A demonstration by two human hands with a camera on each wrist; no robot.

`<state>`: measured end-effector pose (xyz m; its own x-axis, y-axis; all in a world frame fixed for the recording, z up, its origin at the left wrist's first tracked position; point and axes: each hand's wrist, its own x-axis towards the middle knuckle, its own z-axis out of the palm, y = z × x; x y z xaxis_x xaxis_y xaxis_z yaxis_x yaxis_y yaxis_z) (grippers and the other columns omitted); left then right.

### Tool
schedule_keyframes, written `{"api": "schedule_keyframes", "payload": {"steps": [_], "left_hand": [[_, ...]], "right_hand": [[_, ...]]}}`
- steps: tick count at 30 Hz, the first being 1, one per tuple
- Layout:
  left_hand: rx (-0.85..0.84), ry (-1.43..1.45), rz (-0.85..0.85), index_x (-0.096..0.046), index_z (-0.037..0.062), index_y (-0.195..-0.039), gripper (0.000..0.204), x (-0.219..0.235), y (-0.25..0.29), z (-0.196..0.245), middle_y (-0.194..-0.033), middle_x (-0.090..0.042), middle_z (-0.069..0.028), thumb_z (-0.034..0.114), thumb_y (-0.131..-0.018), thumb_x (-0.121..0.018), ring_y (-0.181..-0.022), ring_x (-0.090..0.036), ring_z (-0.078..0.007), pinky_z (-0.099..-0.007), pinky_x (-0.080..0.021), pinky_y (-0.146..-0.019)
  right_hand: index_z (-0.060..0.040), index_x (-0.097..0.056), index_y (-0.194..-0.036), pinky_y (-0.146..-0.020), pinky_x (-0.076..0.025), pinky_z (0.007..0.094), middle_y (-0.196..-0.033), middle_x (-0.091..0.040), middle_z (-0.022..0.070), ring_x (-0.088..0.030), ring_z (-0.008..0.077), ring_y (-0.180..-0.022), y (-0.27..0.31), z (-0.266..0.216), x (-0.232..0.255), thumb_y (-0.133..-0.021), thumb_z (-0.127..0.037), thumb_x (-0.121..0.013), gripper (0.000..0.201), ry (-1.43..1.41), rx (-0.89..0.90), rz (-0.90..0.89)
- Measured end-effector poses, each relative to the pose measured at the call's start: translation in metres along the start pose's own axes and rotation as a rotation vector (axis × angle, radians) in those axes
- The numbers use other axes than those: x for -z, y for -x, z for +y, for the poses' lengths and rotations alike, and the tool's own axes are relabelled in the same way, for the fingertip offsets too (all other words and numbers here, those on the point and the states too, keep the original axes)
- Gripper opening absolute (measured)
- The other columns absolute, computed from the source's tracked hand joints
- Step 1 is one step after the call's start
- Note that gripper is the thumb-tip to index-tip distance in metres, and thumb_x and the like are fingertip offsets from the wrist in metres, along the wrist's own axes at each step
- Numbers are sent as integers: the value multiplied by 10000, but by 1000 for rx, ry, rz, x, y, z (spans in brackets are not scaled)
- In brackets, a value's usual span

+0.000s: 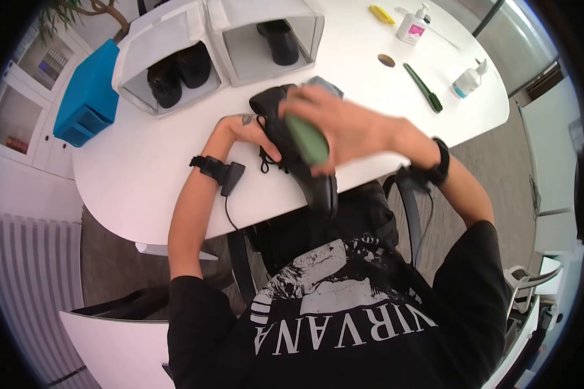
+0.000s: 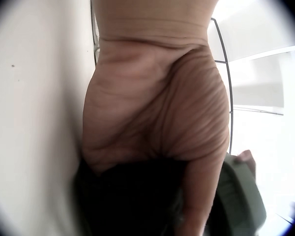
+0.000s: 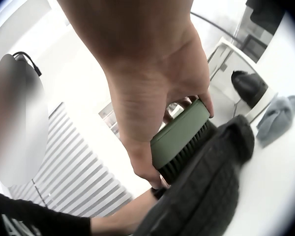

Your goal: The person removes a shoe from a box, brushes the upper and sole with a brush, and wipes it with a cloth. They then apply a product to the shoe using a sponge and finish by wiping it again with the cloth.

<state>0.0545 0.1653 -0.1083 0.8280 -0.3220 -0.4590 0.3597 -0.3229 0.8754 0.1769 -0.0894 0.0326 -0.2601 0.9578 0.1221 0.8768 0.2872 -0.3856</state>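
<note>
A black lace-up shoe (image 1: pixel 319 188) is held above the near part of the white table, its toe pointing toward the person. The left hand (image 1: pixel 250 131) grips it from the side, thumb across the lace area; its other fingers are hidden. In the left wrist view, the left hand (image 2: pixel 155 108) covers much of the dark shoe (image 2: pixel 132 196). A green brush (image 1: pixel 307 139) is pinched between thumb and fingers of the right hand (image 1: pixel 350 129), blurred in the head view. The right wrist view shows the right hand (image 3: pixel 157 93) with the brush (image 3: pixel 182 135), bristles against the shoe (image 3: pixel 201 187).
Two open boxes (image 1: pixel 217 72) with black shoes stand at the back, beside a blue case (image 1: pixel 87 97). A grey cloth (image 3: pixel 278 118) lies behind the held shoe. A long green brush (image 1: pixel 424 88), a spray bottle (image 1: pixel 467 83), a pump bottle (image 1: pixel 412 27) and a yellow item (image 1: pixel 382 14) lie or stand at right.
</note>
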Motion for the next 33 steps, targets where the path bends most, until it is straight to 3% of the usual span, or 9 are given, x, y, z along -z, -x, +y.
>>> {"api": "schedule_keyframes", "payload": {"steps": [3, 8, 13, 15, 19, 23, 26, 29, 33], "left_hand": [[-33, 81, 1, -826, 21, -1101, 395, -3, 3, 7, -1095, -817, -64, 174, -765, -966, -978, -750, -180, -311, -584, -905], [42, -70, 31, -824, 3, -1103, 406, -1, 5, 11, -1093, -819, -85, 188, -769, -962, -1004, -756, -187, -312, -587, -927], [-101, 140, 30, -816, -7, -1089, 470, -8, 9, 12, -1073, -814, -89, 206, -713, -1000, -996, -752, -175, -306, -589, -910], [3, 92, 64, -807, -19, -1100, 496, -2, 9, 6, -1071, -808, -88, 203, -704, -1007, -981, -747, -175, -304, -584, -913], [-10, 1, 105, -780, -24, -1163, 483, -1, 5, 2, -1101, -807, -98, 52, -731, -981, -980, -753, -174, -317, -613, -909], [-119, 23, -10, -783, -31, -1153, 547, -2, -2, 2, -1115, -798, -101, 207, -715, -1008, -983, -742, -208, -316, -580, -953], [-9, 38, 7, -764, -25, -1198, 563, -1, -1, 2, -1136, -798, -94, 131, -713, -1003, -1012, -747, -189, -315, -600, -940], [-87, 83, 18, -776, -23, -1144, 525, -2, 4, 8, -1104, -800, -76, 128, -701, -1015, -986, -741, -173, -304, -603, -908], [-49, -26, 119, -792, -19, -1093, 502, -4, 12, 19, -1073, -797, -67, 176, -694, -1027, -950, -726, -171, -314, -595, -879]], "right_hand": [[-29, -447, -1488, -1104, -488, 484, -1380, -493, 223, -509, 415, -1297, -5, 21, -2, -682, -323, -943, 992, 3, -10, 94], [-27, -475, -1485, -1131, -475, 482, -1397, -486, 218, -493, 411, -1325, 11, -25, 9, -676, -326, -945, 982, 67, 26, -74], [-57, -440, -1521, -1135, -493, 458, -1466, -459, 197, -496, 390, -1379, -33, 37, 0, -710, -355, -922, 989, 102, -86, 50], [-43, -444, -1522, -1133, -488, 448, -1476, -457, 191, -496, 377, -1380, -65, 78, -7, -732, -390, -912, 982, -10, -185, 21], [-36, -461, -1514, -1129, -480, 431, -1487, -459, 182, -498, 361, -1373, -80, 84, -2, -763, -457, -896, 965, -86, -263, -48], [-48, -474, -1504, -1117, -476, 443, -1461, -475, 183, -507, 367, -1367, -46, 35, 14, -711, -375, -920, 967, -60, -43, -207], [-45, -476, -1501, -1120, -475, 454, -1463, -475, 186, -498, 372, -1375, -48, 29, 14, -692, -340, -919, 968, 19, -14, -210], [-47, -476, -1506, -1128, -472, 456, -1470, -474, 193, -485, 388, -1383, -89, 60, -1, -701, -349, -913, 964, 54, -62, -110], [-47, -477, -1510, -1144, -454, 447, -1495, -460, 180, -453, 380, -1420, -124, 83, -3, -692, -363, -918, 981, -96, -202, -198]]}}
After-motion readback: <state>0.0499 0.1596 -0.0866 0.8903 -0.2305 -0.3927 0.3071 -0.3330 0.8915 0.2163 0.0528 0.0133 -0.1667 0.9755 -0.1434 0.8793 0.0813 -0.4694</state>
